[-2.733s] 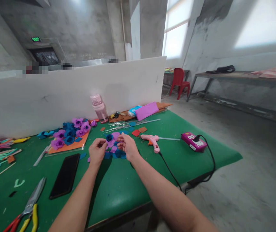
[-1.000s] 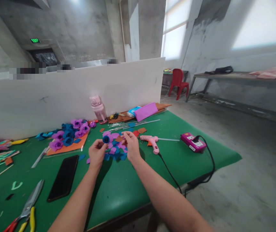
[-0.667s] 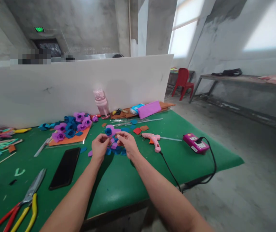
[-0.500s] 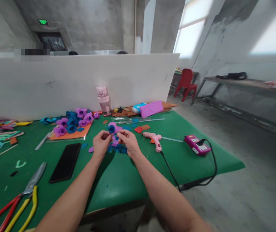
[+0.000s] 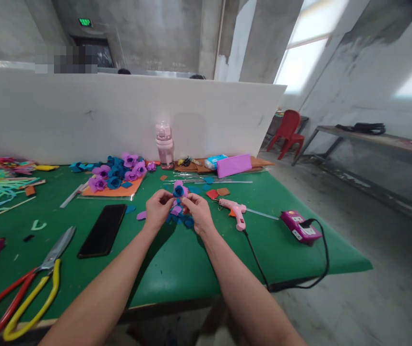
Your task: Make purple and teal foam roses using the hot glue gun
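Between my two hands I hold a small craft flower (image 5: pixel 178 191) with a dark blue centre and purple outer petals. My left hand (image 5: pixel 158 207) pinches it from the left, and my right hand (image 5: pixel 196 210) pinches it from the right. Loose blue and purple petal pieces (image 5: pixel 180 219) lie on the green table just beneath. Right of my right hand rests a pink glue gun (image 5: pixel 234 211) with a clear glue stick in its back. Finished purple and blue flowers (image 5: pixel 115 172) are heaped on an orange sheet (image 5: pixel 134 188) at the back left.
A black phone (image 5: pixel 103 230) and red-and-yellow-handled scissors (image 5: pixel 43 274) lie on the left. A magenta power socket box (image 5: pixel 300 227) with a black cable sits near the right edge. A pink bottle (image 5: pixel 164 145) stands before the white partition (image 5: pixel 119 115). Coloured strips (image 5: pixel 0 187) fill the far left.
The whole view has shifted, so the table sits slightly further right in the picture. The flower has turned a little between my fingers, showing purple above and beside its blue centre.
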`<control>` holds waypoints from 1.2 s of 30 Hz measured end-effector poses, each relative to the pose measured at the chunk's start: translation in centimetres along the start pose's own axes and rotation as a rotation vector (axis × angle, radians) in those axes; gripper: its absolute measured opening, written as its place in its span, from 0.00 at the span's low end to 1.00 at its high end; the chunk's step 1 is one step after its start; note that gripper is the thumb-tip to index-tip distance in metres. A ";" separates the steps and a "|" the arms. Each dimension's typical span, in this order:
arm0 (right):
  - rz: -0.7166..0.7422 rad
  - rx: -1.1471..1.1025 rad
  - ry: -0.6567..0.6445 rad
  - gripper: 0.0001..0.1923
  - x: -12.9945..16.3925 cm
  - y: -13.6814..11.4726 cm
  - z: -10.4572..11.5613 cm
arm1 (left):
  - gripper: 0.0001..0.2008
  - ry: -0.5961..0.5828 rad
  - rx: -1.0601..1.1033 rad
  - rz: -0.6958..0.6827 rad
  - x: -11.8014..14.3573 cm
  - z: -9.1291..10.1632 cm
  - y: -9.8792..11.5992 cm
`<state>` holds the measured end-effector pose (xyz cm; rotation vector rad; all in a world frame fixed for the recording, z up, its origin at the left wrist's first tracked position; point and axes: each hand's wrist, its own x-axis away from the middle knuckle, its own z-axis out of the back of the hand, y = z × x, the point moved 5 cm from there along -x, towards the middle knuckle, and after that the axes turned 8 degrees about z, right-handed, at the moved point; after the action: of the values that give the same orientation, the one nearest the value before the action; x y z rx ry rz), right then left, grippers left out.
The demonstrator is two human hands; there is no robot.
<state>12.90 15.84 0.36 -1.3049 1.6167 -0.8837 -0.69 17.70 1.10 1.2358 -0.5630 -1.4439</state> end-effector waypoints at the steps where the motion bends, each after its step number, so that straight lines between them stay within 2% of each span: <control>1: -0.017 -0.019 0.000 0.10 0.0 0.0 0.0 | 0.04 0.006 -0.004 -0.006 0.0 0.0 0.0; 6: -0.097 -0.120 -0.014 0.10 0.0 0.1 -0.1 | 0.04 0.000 0.018 0.000 0.0 0.0 0.0; 9: -0.122 -0.150 0.048 0.11 -0.2 0.3 0.4 | 0.03 0.008 0.116 0.043 -0.1 0.0 -0.4; 12: -0.094 -0.106 0.123 0.11 -0.4 0.6 1.0 | 0.04 0.010 0.236 0.081 -0.3 -0.1 -0.7; 14: -0.066 -0.034 0.126 0.10 -0.6 1.0 1.1 | 0.05 0.002 0.291 0.115 -0.3 -0.2 -0.7; 17: 0.024 0.065 0.093 0.10 -0.7 1.2 0.9 | 0.07 -0.015 0.362 0.176 -0.3 -0.2 -0.5; 22: 0.296 0.205 0.024 0.11 -0.4 -0.4 0.4 | 0.09 -0.060 0.416 0.215 0.0 0.0 0.0; 25: 0.284 0.143 -0.044 0.14 -0.2 -0.9 -0.1 | 0.09 -0.123 0.473 0.202 0.1 -0.3 -0.1; 30: 0.270 0.001 -0.165 0.17 0.1 -1.5 -0.9 | 0.12 -0.213 0.542 0.275 0.0 -0.9 -0.5; 36: 0.330 -0.003 -0.215 0.17 0.4 -2.6 -1.2 | 0.12 -0.249 0.629 0.321 0.0 -1.1 0.6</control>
<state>12.68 14.96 3.08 -1.0547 1.6014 -0.5214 0.53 17.78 1.25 1.3615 -1.3985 -1.1845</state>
